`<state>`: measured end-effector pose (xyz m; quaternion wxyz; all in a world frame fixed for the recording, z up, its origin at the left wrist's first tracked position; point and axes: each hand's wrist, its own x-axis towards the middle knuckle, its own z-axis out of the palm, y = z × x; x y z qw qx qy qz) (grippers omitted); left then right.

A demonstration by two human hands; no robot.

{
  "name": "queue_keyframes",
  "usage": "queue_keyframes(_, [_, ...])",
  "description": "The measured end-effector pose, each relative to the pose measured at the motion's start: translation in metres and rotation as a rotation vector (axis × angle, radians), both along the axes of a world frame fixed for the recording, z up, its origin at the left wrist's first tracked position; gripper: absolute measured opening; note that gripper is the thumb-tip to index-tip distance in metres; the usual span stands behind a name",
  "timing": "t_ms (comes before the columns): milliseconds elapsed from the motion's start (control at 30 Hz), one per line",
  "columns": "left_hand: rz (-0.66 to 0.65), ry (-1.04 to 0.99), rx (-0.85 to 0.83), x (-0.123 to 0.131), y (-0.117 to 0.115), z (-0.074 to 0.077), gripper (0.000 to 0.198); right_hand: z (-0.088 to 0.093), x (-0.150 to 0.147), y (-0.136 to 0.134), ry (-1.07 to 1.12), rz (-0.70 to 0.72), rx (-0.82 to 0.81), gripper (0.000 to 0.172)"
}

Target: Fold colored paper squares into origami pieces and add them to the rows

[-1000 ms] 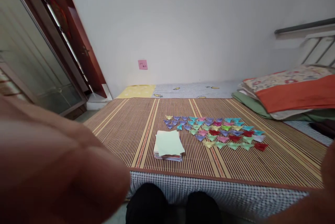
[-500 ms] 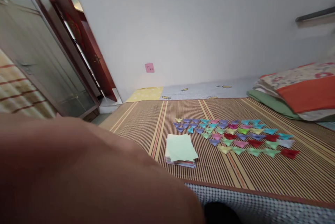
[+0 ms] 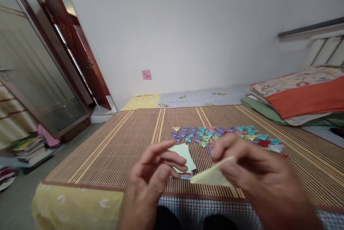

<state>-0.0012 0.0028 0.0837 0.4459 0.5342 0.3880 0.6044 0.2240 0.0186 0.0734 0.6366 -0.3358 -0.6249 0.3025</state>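
Observation:
Between thumb and fingers, my right hand [image 3: 255, 176] pinches a pale yellow folded piece of paper [image 3: 211, 175], shaped like a triangle with its tip toward the left. My left hand [image 3: 154, 172] is held up beside it, fingers apart and slightly curled, with nothing in it. Behind the left fingers lies a stack of paper sheets [image 3: 185, 153], pale green on top, partly hidden. Beyond my right hand, rows of small folded paper triangles [image 3: 206, 133] in several colours lie on the striped mat [image 3: 134, 140]; the hand covers some of them.
Folded bedding [image 3: 303, 94] sits at the right of the bed. A pink note [image 3: 146, 75] is stuck on the white wall [image 3: 188, 33]. On the floor at left is a pile of books [image 3: 28, 147], near a frosted-glass door [image 3: 45, 76].
The blurred arm or hand that filled the lower left is gone from there. Both hands now show in front, the right with the folded yellow paper. The view has shifted slightly.

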Motion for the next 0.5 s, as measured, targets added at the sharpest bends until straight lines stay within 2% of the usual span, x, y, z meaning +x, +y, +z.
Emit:
queue_keyframes(33, [-0.130,-0.033,-0.041,0.009,0.010,-0.006,0.035,0.004,-0.008,0.009,0.021,0.095,-0.051,0.020])
queue_keyframes(100, [-0.247,-0.101,-0.137,0.023,0.022,-0.023,0.039,0.001,-0.021,0.023,0.066,0.199,-0.124,0.023])
queue_keyframes(167, [-0.224,-0.128,-0.213,0.031,0.026,-0.041,0.030,-0.011,-0.030,0.029,0.087,0.213,-0.187,0.023])
queue_keyframes(233, [-0.177,-0.163,-0.272,0.036,0.026,-0.052,0.026,-0.023,-0.036,0.030,0.104,0.198,-0.229,0.023])
queue_keyframes(333, [-0.149,-0.216,-0.329,0.041,0.027,-0.055,0.031,-0.031,-0.041,0.029,0.082,0.207,-0.265,0.025])
queue_keyframes(500, [-0.071,-0.234,-0.353,0.043,0.033,-0.051,0.037,-0.030,-0.041,0.033,0.089,0.231,-0.299,0.025])
